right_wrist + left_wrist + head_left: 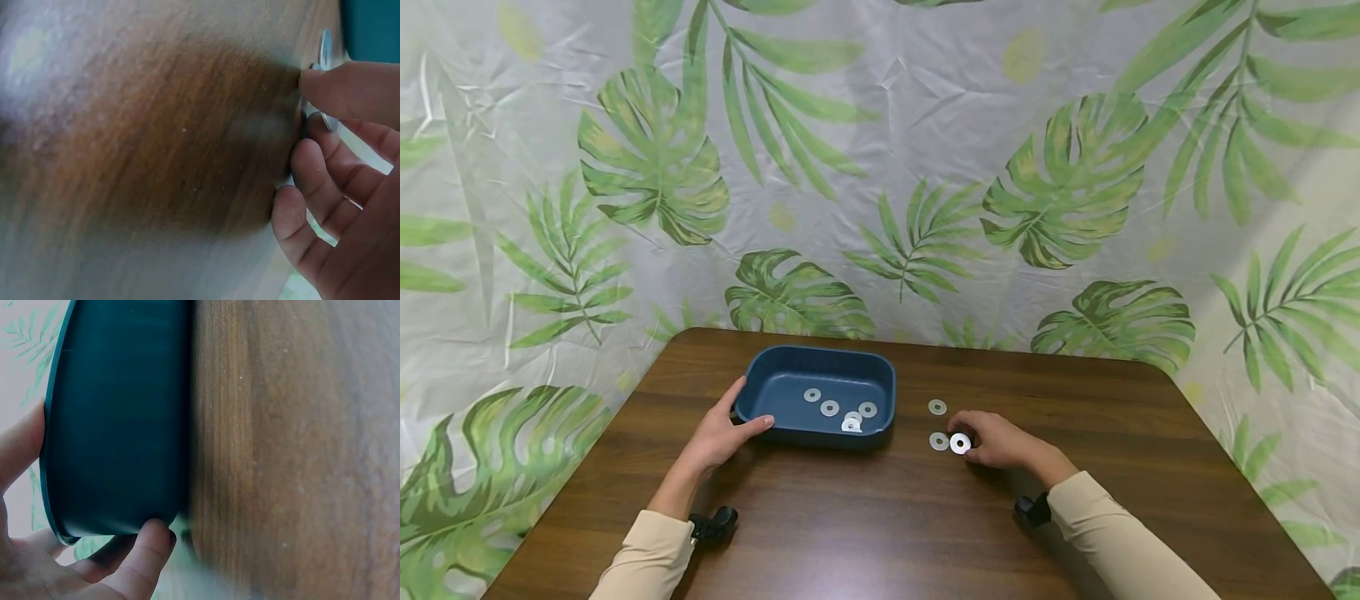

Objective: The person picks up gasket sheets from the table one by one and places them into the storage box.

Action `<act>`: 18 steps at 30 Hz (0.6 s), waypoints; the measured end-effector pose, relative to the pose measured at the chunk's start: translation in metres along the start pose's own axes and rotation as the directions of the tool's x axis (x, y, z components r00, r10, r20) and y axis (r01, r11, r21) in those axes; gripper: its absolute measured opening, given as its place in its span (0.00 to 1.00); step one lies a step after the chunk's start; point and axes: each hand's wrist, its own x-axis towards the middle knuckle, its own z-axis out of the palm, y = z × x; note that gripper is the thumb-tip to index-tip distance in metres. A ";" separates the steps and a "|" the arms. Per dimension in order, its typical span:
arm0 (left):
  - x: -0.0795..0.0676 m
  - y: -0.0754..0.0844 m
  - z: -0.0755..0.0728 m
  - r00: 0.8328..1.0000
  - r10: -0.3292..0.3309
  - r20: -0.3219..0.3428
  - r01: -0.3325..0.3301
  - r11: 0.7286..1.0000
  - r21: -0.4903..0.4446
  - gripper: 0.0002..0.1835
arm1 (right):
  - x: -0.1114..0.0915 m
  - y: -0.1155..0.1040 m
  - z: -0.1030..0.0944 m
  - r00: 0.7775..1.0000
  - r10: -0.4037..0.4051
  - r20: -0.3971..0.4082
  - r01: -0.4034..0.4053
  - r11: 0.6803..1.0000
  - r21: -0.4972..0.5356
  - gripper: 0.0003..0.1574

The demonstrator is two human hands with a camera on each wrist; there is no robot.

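Observation:
My left hand [718, 437] holds the left end of a dark blue plastic bin [816, 437], its thumb over the near rim and its fingers against the outside. The left wrist view shows fingertips pressing the wall of the bin [119, 425]. Several flat metal washers lie inside, among them a washer [830, 408] near the middle; two near the front right overlap. Right of the bin, my right hand [1000, 442] pinches a bright washer [960, 448] between thumb and fingers, low over the table. Beside it lies another washer [939, 442], and farther back a third washer [937, 407].
Everything stands on a brown wood-grain table [865, 517] with rounded far corners. Behind it hangs a pale cloth [925, 142] printed with green leaves. Each wrist carries a black strap-on camera, such as the left camera [715, 525].

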 end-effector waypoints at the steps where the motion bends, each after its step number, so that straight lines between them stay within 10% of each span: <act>1: 0.000 0.000 0.000 1.000 0.000 0.000 0.000 1.000 -0.001 0.54 | 0.000 0.000 0.000 1.000 -0.006 -0.003 0.006 1.000 -0.004 0.20; 18: 0.001 -0.004 0.001 1.000 0.006 -0.014 -0.006 1.000 0.000 0.54 | -0.003 0.003 0.005 0.999 -0.028 -0.028 0.027 0.999 -0.017 0.15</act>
